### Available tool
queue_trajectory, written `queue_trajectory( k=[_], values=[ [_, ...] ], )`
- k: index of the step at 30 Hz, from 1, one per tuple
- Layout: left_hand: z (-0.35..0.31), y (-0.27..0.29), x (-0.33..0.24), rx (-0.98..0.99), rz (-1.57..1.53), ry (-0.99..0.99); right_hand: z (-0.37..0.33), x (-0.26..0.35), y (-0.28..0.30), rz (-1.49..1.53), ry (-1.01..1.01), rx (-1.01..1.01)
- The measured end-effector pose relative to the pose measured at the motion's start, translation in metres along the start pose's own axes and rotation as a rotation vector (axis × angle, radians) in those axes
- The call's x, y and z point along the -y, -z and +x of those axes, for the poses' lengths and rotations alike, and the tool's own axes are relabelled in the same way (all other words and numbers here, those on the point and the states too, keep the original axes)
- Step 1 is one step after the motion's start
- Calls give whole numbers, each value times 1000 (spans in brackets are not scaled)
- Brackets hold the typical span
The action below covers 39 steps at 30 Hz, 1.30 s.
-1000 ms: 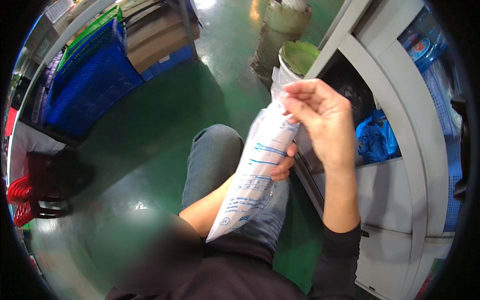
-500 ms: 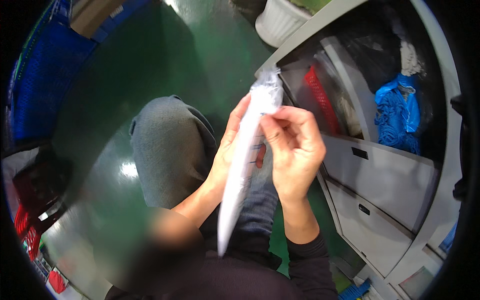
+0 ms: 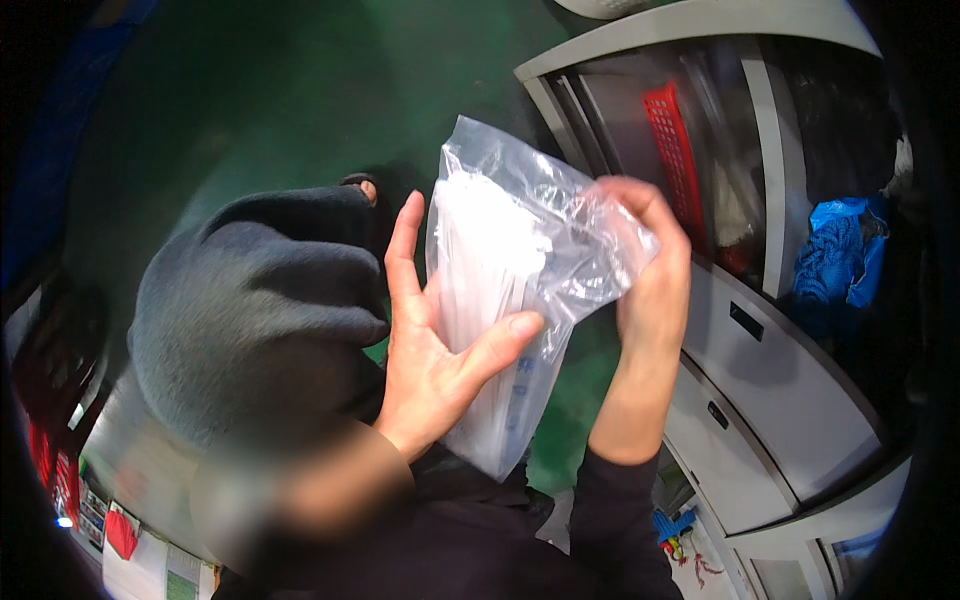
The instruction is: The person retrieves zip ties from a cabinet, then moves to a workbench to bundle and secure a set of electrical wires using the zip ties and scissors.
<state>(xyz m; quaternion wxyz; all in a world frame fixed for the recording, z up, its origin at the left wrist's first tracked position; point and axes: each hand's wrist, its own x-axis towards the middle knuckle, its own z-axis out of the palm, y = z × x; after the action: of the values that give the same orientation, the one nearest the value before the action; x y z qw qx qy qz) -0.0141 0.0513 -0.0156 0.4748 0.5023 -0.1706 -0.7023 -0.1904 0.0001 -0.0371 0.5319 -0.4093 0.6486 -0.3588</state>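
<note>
A clear plastic bag (image 3: 545, 365) packed with thin white strips (image 3: 485, 245) is held up at the middle of the head view, its broad face toward me. My left hand (image 3: 430, 365) grips the bag from its left side, thumb across the front and index finger stretched up along the edge; the other fingers are hidden behind it. On the other side, my right hand (image 3: 660, 255) is closed on the loose, crinkled plastic at the bag's upper right. Its fingertips are partly covered by the film. Blue printing shows on the lower part of the bag.
A grey cabinet (image 3: 790, 395) with drawers stands at my right. Its open upper part holds a red perforated basket (image 3: 672, 150) and a blue corded bundle (image 3: 835, 245). My knee (image 3: 255, 290) in dark grey cloth is at the left, above green floor (image 3: 300, 100).
The bag has turned from edge-on to face-on and spread out. My right hand has moved up and right with the bag's loose plastic. The view has shifted.
</note>
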Motion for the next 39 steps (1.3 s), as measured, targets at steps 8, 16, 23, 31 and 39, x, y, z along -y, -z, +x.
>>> queue_trajectory(
  k=[8, 16, 23, 31, 39],
  values=[
    [-6, 7, 5, 6, 32, 112, 198, -102, 132, -912, -599, -921],
    [-11, 7, 8, -25, -4, 91, 263, -121, 224, 203, -49, -561],
    [-13, -2, 12, -63, 25, 147, 229, -101, 193, 309, 31, -810],
    [-9, -2, 21, -64, 110, 98, 254, -120, 224, -479, -139, -988],
    [-11, 0, 27, -83, 13, 84, 292, -143, 282, -1479, -540, -593]
  ],
)
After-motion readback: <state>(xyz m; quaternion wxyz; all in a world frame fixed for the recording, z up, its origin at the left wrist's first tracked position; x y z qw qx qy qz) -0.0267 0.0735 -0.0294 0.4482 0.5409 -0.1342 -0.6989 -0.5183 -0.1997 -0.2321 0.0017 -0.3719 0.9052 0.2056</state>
